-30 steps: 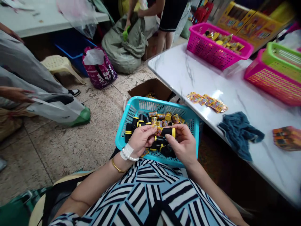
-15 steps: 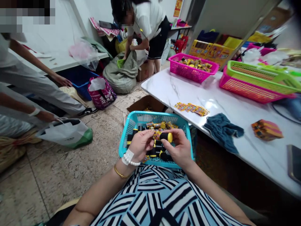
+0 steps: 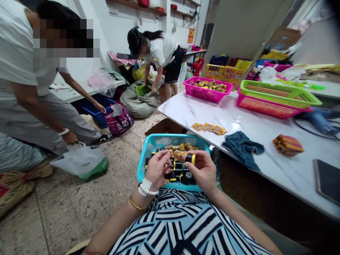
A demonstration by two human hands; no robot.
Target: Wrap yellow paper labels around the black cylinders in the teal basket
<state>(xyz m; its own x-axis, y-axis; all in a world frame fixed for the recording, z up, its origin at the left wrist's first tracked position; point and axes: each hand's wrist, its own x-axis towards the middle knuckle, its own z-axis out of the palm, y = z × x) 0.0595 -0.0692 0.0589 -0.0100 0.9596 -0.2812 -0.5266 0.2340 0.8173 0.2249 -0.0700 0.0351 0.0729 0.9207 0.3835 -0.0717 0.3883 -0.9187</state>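
Note:
My right hand [image 3: 204, 171] holds a small black-and-yellow tube [image 3: 183, 156] by its yellow-banded end, thumb below and fingers behind. A printed yellow label covers the tube's left part. My left hand [image 3: 157, 168] is closed in a pinch right at the labelled end; whatever lies between its fingertips is too small to make out. Both hands are above a turquoise basket [image 3: 140, 170] at my lap. Inside it lie several black tubes with yellow bands [image 3: 177, 173], one showing a round ringed end, and several tubes with yellow printed labels [image 3: 170, 146] toward the back.
On the white table [image 3: 183, 111] at right are a pink basket [image 3: 209, 94] of yellow pieces, stacked baskets [image 3: 276, 102], label cards [image 3: 209, 128], a blue cloth [image 3: 243, 147], a bundle [image 3: 288, 145] and a phone [image 3: 328, 180]. A cardboard box [image 3: 164, 126] and two people stand beyond.
The view has shifted left and up. The tube has turned slightly in my right hand, so more of its label shows. The person at left has leaned farther into view.

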